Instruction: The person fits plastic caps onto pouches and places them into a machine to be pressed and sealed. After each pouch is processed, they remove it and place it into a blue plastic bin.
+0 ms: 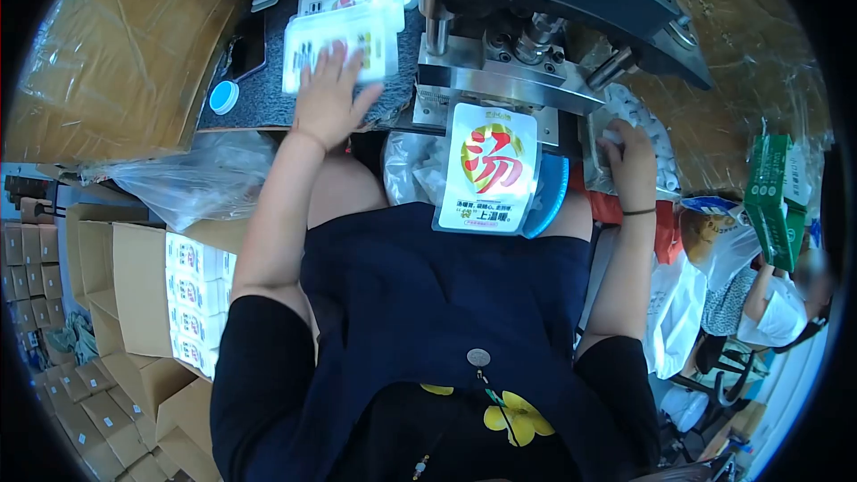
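Observation:
My left hand (pixel 330 98) lies with fingers spread on a stack of white printed pouches (pixel 302 52) on the dark mat. The hand is slightly blurred, and nothing is gripped in it. At the right, my right hand (pixel 634 165) has curled fingers at a clear tray (pixel 596 156) beside small white tubular parts (pixel 656 129). Whatever its fingertips hold is hidden. Between my hands, a white pouch (pixel 491 170) with a large red character hangs at the front of a press machine (pixel 513 89), touched by neither hand.
A blue curved rim (pixel 552 201) shows behind the pouch, above my lap. On the mat lie a blue-and-white round lid (pixel 224 97) and a phone (pixel 247 49). An open carton (pixel 143 286) with packed pouches stands lower left. Another person (pixel 772 303) sits at far right.

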